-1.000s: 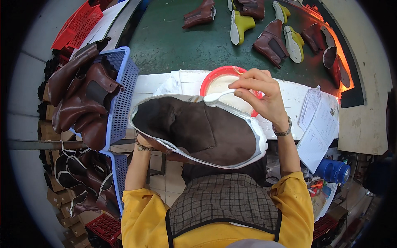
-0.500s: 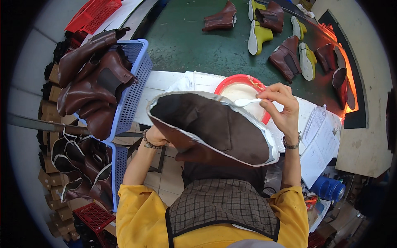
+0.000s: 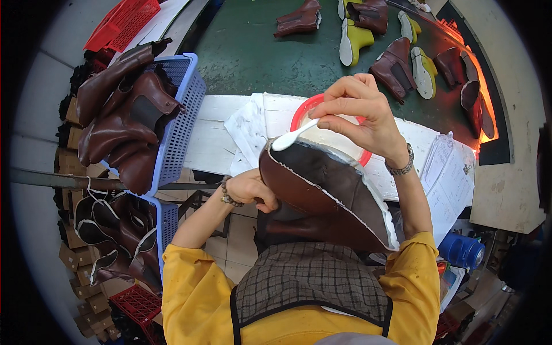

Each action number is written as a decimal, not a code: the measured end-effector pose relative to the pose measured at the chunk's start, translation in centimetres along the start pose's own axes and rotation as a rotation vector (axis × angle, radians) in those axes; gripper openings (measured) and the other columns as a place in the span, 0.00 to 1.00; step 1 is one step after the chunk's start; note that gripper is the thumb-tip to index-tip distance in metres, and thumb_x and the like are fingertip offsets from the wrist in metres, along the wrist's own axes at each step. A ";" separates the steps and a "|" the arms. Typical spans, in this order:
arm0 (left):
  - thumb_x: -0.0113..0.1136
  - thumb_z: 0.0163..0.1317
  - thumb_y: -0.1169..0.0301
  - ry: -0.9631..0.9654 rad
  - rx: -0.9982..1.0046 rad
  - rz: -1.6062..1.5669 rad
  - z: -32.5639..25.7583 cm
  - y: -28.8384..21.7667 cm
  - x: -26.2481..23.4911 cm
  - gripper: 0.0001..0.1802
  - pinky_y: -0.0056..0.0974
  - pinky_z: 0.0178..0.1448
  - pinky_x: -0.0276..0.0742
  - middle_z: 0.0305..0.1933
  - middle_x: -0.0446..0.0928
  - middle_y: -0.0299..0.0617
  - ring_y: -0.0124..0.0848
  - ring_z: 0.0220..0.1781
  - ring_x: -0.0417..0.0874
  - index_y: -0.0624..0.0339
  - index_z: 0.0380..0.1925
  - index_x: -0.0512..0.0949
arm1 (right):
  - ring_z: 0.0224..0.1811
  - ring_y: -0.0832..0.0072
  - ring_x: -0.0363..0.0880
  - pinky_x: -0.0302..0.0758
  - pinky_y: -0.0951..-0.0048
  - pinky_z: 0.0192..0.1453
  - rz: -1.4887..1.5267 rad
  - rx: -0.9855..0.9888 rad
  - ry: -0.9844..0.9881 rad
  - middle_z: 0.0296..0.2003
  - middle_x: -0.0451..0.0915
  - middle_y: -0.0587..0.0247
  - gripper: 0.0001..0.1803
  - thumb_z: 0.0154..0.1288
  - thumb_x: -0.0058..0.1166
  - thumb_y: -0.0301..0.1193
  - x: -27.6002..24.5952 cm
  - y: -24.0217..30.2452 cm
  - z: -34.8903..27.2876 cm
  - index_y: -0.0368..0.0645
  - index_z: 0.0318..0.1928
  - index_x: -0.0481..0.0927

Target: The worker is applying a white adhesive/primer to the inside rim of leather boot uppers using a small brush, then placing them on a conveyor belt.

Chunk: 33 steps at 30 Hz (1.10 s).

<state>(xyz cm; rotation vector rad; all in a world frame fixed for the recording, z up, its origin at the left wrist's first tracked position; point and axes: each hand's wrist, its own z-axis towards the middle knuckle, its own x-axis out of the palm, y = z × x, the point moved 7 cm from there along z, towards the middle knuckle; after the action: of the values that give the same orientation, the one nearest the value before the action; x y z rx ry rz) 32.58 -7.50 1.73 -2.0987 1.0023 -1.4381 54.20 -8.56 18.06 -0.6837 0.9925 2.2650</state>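
Observation:
My left hand (image 3: 253, 188) grips the left side of a brown leather boot upper (image 3: 322, 198), its fingers partly hidden by the leather. The upper's opening faces up, showing a dark lining and a whitish edge. In a pinch between thumb and fingers, my right hand (image 3: 359, 115) holds a small white brush (image 3: 291, 137) with a thick rounded head. That head touches the upper's edge at its far left end. Just beyond the upper, partly covered by it and my right hand, stands a red-rimmed bowl (image 3: 296, 118) with whitish liquid inside.
Blue baskets (image 3: 192, 103) at left hold several brown boot uppers (image 3: 123, 115). More uppers and yellow lasts (image 3: 353, 43) lie on the green table (image 3: 259, 63), near a glowing orange heater (image 3: 487, 121). Papers (image 3: 443, 184) cover the white board's right end; a stained cloth (image 3: 247, 129) lies left.
The brush has moved left and nearer, from the far middle of the upper's edge to its left end. The upper has turned and shifted right; my left hand has come along.

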 end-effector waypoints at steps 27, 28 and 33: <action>0.63 0.56 0.80 -0.669 0.545 -0.332 3.8 -12.7 -17.9 0.03 0.38 0.31 0.78 0.28 0.79 0.40 0.34 0.28 0.79 0.61 0.27 0.80 | 0.16 0.90 0.60 0.55 0.81 0.16 0.449 0.883 -0.956 0.25 0.69 0.75 0.12 0.80 0.52 0.36 0.0 -20.4 -22.5 0.38 0.46 0.76; 0.65 0.55 0.79 -0.660 0.567 -0.366 4.9 -13.4 -20.1 0.03 0.37 0.27 0.76 0.28 0.81 0.43 0.36 0.26 0.79 0.62 0.26 0.80 | 0.16 0.89 0.60 0.55 0.81 0.16 0.463 0.877 -0.996 0.25 0.69 0.75 0.12 0.80 0.53 0.36 0.3 -20.3 -22.2 0.38 0.46 0.76; 0.70 0.57 0.71 -1.055 0.392 0.322 9.1 -15.9 -25.4 0.13 0.42 0.36 0.84 0.35 0.83 0.43 0.36 0.33 0.84 0.64 0.39 0.80 | 0.15 0.91 0.60 0.55 0.81 0.16 0.459 0.887 -0.998 0.20 0.68 0.78 0.10 0.77 0.57 0.34 -0.1 -19.4 -22.6 0.40 0.40 0.77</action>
<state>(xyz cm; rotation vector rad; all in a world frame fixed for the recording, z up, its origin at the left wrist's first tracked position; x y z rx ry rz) 40.86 21.42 -7.11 -1.8609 0.5119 -0.2141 72.32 -15.15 -4.70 1.0229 1.4541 1.7679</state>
